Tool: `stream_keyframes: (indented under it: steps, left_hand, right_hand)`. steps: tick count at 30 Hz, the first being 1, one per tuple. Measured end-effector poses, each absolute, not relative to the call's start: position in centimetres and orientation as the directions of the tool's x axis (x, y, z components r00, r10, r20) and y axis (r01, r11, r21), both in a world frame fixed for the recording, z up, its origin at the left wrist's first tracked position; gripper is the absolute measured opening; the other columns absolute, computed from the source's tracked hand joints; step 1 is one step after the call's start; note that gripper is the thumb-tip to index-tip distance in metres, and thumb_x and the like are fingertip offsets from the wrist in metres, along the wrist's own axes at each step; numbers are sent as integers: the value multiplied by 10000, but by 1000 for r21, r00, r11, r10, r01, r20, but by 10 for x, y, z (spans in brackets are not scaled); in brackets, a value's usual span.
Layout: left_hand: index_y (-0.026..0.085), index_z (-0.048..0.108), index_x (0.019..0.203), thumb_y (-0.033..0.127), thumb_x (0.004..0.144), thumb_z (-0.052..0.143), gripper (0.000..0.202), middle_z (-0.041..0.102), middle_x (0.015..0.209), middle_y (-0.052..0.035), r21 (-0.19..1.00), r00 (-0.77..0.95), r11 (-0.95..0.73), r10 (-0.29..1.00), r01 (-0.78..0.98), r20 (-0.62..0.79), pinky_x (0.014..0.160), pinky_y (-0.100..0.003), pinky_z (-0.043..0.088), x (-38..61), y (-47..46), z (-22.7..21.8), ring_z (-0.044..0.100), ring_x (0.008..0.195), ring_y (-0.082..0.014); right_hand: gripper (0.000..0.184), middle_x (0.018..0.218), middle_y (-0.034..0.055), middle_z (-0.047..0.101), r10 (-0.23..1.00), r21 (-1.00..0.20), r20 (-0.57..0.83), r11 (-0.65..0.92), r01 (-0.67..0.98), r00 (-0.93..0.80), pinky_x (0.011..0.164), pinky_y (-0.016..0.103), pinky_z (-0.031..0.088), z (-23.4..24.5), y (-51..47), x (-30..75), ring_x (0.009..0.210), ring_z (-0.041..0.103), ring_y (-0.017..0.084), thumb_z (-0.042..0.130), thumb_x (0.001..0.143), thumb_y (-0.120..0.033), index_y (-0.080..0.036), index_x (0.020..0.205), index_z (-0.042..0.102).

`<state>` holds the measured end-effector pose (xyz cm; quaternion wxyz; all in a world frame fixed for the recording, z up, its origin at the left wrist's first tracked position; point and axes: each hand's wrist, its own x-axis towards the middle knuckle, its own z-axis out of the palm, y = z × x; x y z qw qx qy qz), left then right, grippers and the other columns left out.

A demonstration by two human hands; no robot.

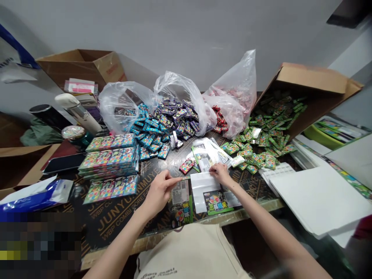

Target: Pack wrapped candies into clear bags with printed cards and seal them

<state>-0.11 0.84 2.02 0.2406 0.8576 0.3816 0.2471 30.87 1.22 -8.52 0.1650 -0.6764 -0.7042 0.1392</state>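
My left hand is closed, with the index finger stretched along the top edge of a black-and-green printed packet with a greyish panel. Its other fingers are curled, and the thumb is partly hidden. My right hand pinches the upper edge of a white sheet. Beside and partly under that sheet lies another printed packet with colourful lettering. Just beyond my hands are a small red candy box and a loose pile of printed sheets.
Blue boxes, purple boxes and red boxes spill from plastic bags. Green boxes pour from a tipped carton. Stacked colourful packs, a phone and bottles stand left; white sheets lie right.
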Motion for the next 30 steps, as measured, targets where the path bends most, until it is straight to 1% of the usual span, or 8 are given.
stream_keyframes:
  steps: [4, 9, 11, 15, 19, 23, 26, 30]
  left_hand:
    - [260, 638, 1053, 181, 861, 384, 328, 445, 775, -35, 617, 576, -578, 783, 533, 236, 657, -272, 407, -1, 8, 18, 471, 734, -157]
    - [254, 645, 1042, 167, 851, 399, 324, 451, 782, -35, 644, 553, -559, 797, 522, 244, 664, -274, 412, 1, 6, 17, 479, 733, -154]
    - [254, 645, 1043, 157, 843, 407, 326, 448, 769, -31, 646, 551, -558, 798, 521, 245, 653, -271, 410, 1, 6, 18, 479, 721, -151]
    - [254, 636, 1060, 148, 844, 400, 337, 444, 765, -30, 643, 552, -566, 794, 517, 255, 649, -269, 407, 1, 4, 20, 475, 719, -149]
    - [246, 647, 1037, 176, 863, 390, 318, 450, 785, -35, 657, 537, -556, 802, 510, 262, 665, -269, 408, 1, 3, 18, 481, 734, -149]
    - [222, 648, 1008, 169, 856, 407, 289, 463, 774, -33, 674, 510, -527, 823, 517, 252, 663, -267, 409, 2, 3, 19, 493, 741, -155]
    - [195, 624, 966, 140, 821, 467, 221, 514, 787, -33, 708, 469, -495, 845, 504, 257, 687, -275, 412, 2, 3, 21, 514, 770, -164]
    - [182, 604, 816, 135, 780, 536, 91, 572, 755, -26, 718, 425, -500, 852, 485, 306, 720, -299, 414, 1, 4, 19, 538, 772, -173]
  right_hand:
    - [79, 811, 43, 626, 998, -406, 45, 67, 911, -54, 751, 339, 259, -81, 8, 306, 850, 504, 213, 538, 760, -178, -190, 795, 608]
    - [184, 876, 55, 626, 989, -385, 42, 147, 911, -142, 756, 333, 255, -71, 14, 293, 885, 496, 221, 573, 771, -236, -215, 954, 583]
    - [149, 881, 58, 627, 983, -371, 33, 179, 911, -180, 759, 336, 249, -70, 20, 286, 899, 493, 227, 584, 773, -244, -220, 919, 604]
    - [23, 807, 48, 618, 972, -350, 19, 225, 909, -233, 753, 337, 249, -73, 29, 275, 871, 492, 222, 607, 754, -210, -202, 750, 629]
    - [70, 788, 46, 596, 960, -355, 28, 269, 895, -277, 753, 325, 273, -77, 27, 271, 844, 486, 201, 566, 767, -156, -181, 711, 601]
    - [126, 797, 57, 563, 954, -397, 39, 286, 872, -296, 727, 297, 316, -81, 13, 265, 791, 475, 179, 446, 815, -117, -165, 762, 550]
    - [137, 757, 45, 540, 960, -455, 40, 265, 850, -278, 675, 282, 334, -83, 3, 260, 723, 468, 169, 389, 823, -114, -170, 786, 508]
    - [111, 652, 3, 508, 970, -557, 18, 210, 804, -241, 605, 262, 346, -75, 4, 260, 615, 465, 149, 366, 825, -144, -180, 792, 467]
